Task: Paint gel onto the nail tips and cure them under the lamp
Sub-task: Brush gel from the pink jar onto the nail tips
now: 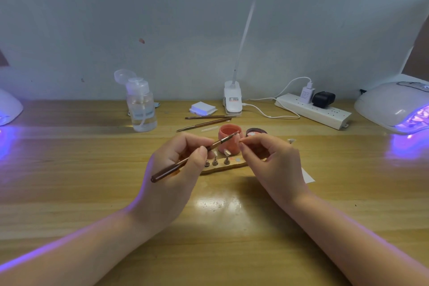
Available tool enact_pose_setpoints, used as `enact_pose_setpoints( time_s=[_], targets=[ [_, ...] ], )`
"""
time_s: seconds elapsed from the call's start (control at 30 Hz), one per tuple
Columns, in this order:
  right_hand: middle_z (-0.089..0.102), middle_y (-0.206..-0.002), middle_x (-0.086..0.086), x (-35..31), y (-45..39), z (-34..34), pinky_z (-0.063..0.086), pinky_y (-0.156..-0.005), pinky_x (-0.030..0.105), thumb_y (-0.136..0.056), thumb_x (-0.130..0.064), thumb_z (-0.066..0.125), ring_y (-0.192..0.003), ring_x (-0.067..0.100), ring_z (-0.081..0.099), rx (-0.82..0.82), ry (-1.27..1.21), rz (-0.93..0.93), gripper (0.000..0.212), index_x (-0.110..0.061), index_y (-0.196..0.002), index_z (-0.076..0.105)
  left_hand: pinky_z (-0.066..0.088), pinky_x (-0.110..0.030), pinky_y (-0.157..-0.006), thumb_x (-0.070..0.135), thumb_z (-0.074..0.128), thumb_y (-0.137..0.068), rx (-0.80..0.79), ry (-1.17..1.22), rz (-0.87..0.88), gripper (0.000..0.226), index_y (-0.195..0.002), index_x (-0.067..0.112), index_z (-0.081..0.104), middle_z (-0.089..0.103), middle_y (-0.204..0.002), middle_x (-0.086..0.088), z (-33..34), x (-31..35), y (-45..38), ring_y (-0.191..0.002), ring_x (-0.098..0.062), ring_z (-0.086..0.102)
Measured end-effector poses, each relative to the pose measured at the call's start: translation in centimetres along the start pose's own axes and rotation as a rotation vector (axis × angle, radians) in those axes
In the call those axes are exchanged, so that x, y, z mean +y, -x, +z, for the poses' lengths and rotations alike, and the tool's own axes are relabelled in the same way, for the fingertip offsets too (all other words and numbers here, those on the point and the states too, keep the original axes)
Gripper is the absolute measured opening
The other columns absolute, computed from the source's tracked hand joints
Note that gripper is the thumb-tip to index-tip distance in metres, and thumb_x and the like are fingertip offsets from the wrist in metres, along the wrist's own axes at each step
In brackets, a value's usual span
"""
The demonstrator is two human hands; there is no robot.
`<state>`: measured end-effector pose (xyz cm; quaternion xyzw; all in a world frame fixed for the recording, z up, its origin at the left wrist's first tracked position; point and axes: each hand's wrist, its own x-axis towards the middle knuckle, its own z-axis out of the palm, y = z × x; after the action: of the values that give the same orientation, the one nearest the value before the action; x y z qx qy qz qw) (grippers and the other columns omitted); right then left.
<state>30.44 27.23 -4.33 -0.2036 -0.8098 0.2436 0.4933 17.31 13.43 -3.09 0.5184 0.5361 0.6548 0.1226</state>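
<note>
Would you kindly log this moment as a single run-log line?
left hand: holds brush | right hand: pinches nail tip | brush end at nail tip, over pink jar | curing lamp: lit

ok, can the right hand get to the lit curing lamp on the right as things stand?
Probably yes. The tabletop between the right hand and the curing lamp looks bare, and the lamp's glowing opening faces that stretch. The hand is busy, though: its fingers pinch something small near the brush tip.
</note>
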Motion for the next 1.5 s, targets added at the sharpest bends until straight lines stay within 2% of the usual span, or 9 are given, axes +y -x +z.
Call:
enact_pose_setpoints(
  time_s=[0.37,0.5,0.63,0.77,1.0,1.13,1.33,1.43,1.5],
  targets=[
    [0.072,-0.082,0.002,0.16,-0.04,0.06,0.054,-0.069,0.031,-0.079,-0.003,0.074,-0.074,0.013,0.066,0.027,0.080,-0.073,0.011,-0.006,-0.090,0.075,0.045,-0.017,-0.073,0.040,0.052,-0.080,-0.037,-0.210,0.046,0.027,-0.095,0.026,0.070,0.071,-0.086,0.007,-0.26,0.30,-0.05,-0.084,-0.012,0.063],
    [0.072,-0.079,0.001,0.09,-0.04,0.02,0.053,-0.068,0.030,-0.080,-0.005,0.074,-0.072,0.011,0.065,0.042,0.031,0.010,0.010,-0.009,-0.089,0.075,0.045,-0.020,-0.074,0.036,0.052,-0.078,-0.044,-0.207,0.063,0.023,-0.088,0.026,0.069,0.070,-0.083,0.008,-0.35,0.31,0.06,-0.084,-0.015,0.063],
    [0.071,-0.080,0.000,-0.06,-0.04,0.10,0.054,-0.069,0.031,-0.081,-0.006,0.073,-0.073,0.011,0.065,0.003,-0.007,0.047,0.009,-0.009,-0.089,0.075,0.045,-0.014,-0.075,0.038,0.052,-0.084,-0.047,-0.210,0.066,0.021,-0.097,0.037,0.067,0.071,-0.092,0.014,-0.16,0.46,-0.06,-0.089,-0.010,0.063],
    [0.071,-0.075,-0.002,-0.06,-0.05,0.12,0.053,-0.068,0.032,-0.081,-0.006,0.073,-0.070,0.011,0.064,0.025,-0.009,0.074,0.008,-0.011,-0.087,0.076,0.046,-0.025,-0.077,0.039,0.051,-0.079,-0.054,-0.227,0.050,0.024,-0.092,0.028,0.069,0.069,-0.087,0.008,-0.34,0.12,0.10,-0.089,-0.016,0.062],
    [0.071,-0.076,-0.003,-0.08,-0.03,0.17,0.054,-0.068,0.036,-0.081,-0.006,0.074,-0.070,0.011,0.065,0.028,-0.004,0.072,0.010,-0.013,-0.088,0.076,0.043,-0.016,-0.081,0.040,0.052,-0.085,-0.075,-0.276,0.065,0.023,-0.103,0.043,0.065,0.069,-0.098,0.020,-0.13,0.25,0.04,-0.099,-0.011,0.061],
    [0.071,-0.075,-0.004,0.00,-0.10,0.10,0.054,-0.068,0.034,-0.081,-0.007,0.073,-0.069,0.009,0.065,0.039,-0.024,0.099,0.010,-0.015,-0.087,0.075,0.046,-0.023,-0.079,0.037,0.052,-0.080,-0.061,-0.239,0.069,0.022,-0.093,0.030,0.068,0.069,-0.087,0.009,-0.26,0.15,0.22,-0.091,-0.017,0.062],
    [0.071,-0.077,-0.002,-0.02,-0.12,0.21,0.054,-0.068,0.032,-0.081,-0.007,0.073,-0.070,0.009,0.065,0.015,-0.048,0.118,0.011,-0.015,-0.089,0.075,0.046,-0.018,-0.078,0.042,0.052,-0.084,-0.067,-0.236,0.060,0.025,-0.103,0.036,0.067,0.070,-0.095,0.017,-0.09,0.37,0.08,-0.094,-0.010,0.063],
    [0.071,-0.077,0.001,0.00,-0.13,0.15,0.055,-0.069,0.037,-0.082,-0.008,0.073,-0.071,0.013,0.066,-0.001,-0.076,0.148,0.011,-0.015,-0.090,0.074,0.048,-0.024,-0.079,0.039,0.052,-0.081,-0.070,-0.224,0.077,0.025,-0.095,0.029,0.070,0.070,-0.088,0.011,-0.10,0.33,0.24,-0.092,-0.014,0.064],
    [0.071,-0.076,0.000,0.02,-0.13,0.09,0.056,-0.069,0.039,-0.083,-0.008,0.072,-0.070,0.015,0.067,-0.002,-0.105,0.169,0.010,-0.015,-0.090,0.074,0.046,-0.020,-0.077,0.036,0.053,-0.082,-0.028,-0.181,0.091,0.021,-0.093,0.028,0.069,0.070,-0.087,0.007,-0.07,0.30,0.26,-0.089,-0.014,0.064]
  ],
)
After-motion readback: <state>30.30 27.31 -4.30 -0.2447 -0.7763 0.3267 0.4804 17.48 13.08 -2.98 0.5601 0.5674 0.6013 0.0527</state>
